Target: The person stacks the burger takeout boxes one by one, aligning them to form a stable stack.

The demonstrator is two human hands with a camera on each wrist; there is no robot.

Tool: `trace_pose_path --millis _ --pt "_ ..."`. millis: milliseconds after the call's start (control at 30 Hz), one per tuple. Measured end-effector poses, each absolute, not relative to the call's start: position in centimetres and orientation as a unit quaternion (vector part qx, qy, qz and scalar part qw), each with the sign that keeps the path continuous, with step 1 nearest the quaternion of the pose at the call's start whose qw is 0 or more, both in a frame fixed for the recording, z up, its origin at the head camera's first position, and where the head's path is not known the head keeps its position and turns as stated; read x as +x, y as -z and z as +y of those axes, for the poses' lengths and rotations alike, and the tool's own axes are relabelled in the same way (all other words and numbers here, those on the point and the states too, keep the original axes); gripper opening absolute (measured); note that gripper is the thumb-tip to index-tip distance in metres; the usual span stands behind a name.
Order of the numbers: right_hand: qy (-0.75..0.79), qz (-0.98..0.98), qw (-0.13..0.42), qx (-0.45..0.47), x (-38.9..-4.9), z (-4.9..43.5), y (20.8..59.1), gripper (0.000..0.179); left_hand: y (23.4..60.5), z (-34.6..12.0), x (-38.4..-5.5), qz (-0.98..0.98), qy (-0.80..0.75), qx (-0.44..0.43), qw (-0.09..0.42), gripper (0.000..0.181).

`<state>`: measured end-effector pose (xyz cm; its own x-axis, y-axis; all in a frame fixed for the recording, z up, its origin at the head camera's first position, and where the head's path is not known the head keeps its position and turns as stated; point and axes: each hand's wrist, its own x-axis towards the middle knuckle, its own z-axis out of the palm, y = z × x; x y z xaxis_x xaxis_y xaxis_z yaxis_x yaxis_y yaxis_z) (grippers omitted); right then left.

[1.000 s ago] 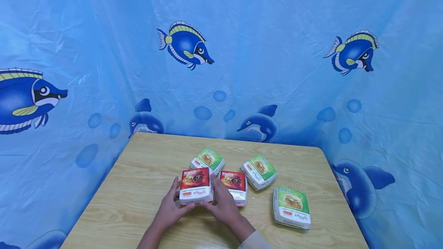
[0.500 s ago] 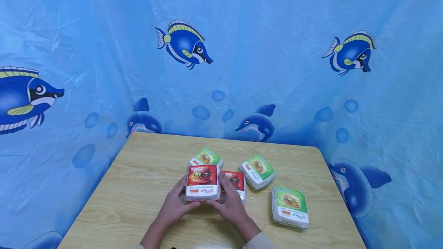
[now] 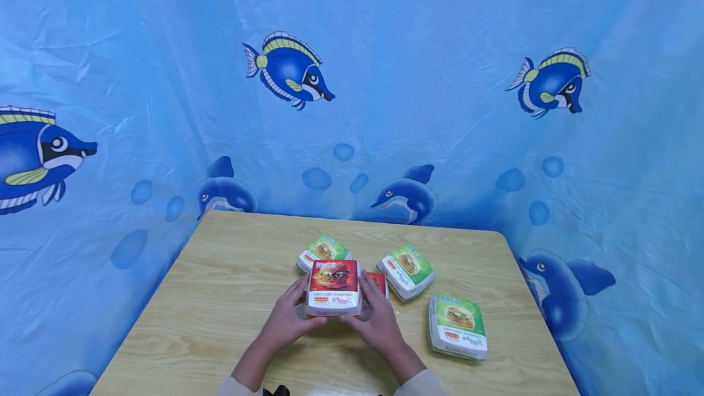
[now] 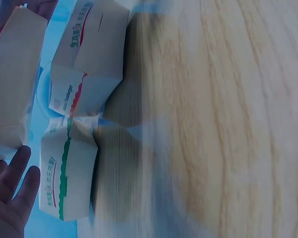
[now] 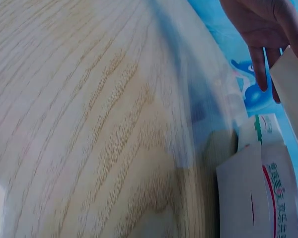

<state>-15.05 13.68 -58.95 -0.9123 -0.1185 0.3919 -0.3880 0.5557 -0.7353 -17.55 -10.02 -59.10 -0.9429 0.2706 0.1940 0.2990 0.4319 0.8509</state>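
Note:
A red-and-white burger box (image 3: 333, 288) is held between both hands, raised over the table as the left wrist view shows. My left hand (image 3: 286, 319) grips its left side, the thumb on the near face. My right hand (image 3: 379, 322) grips the right side in the same way. Behind and below it, a second red burger box (image 3: 381, 283) rests on the table, mostly covered in the head view by the held box and the right hand. A green burger box (image 3: 326, 248) lies just behind, at its left; it also appears as a green-edged box (image 4: 68, 168) in the left wrist view.
Two more green burger boxes, one (image 3: 407, 272) at the back right and one (image 3: 458, 327) nearer the front right, lie on the wooden table (image 3: 220, 274). A blue curtain (image 3: 352, 90) printed with fish and dolphins hangs behind and on both sides.
Both hands have carried the red burger box to the right and slightly away from me, so it now overlaps more of the second red box. The other boxes stay put.

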Motion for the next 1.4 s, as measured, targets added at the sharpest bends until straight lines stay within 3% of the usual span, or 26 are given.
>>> trace_pose_path --millis 300,733,1133,1400 --pt "-0.471 -0.861 0.146 0.127 -15.0 15.3 59.0 0.089 58.8 -8.8 -18.0 -0.854 0.481 -0.199 -0.004 0.104" --pt "-0.53 -0.833 0.127 0.101 -14.5 16.9 59.5 0.069 59.0 -7.6 -18.9 -0.865 0.445 -0.23 -0.035 0.106" --pt "-0.517 -0.832 0.171 0.105 -14.3 18.1 59.8 0.061 58.9 -6.3 -19.6 -0.867 0.426 -0.252 -0.05 0.099" --pt "-0.53 -0.829 0.152 0.096 -14.3 18.8 59.8 0.061 58.7 -5.6 -19.9 -0.867 0.424 -0.255 -0.057 0.098"
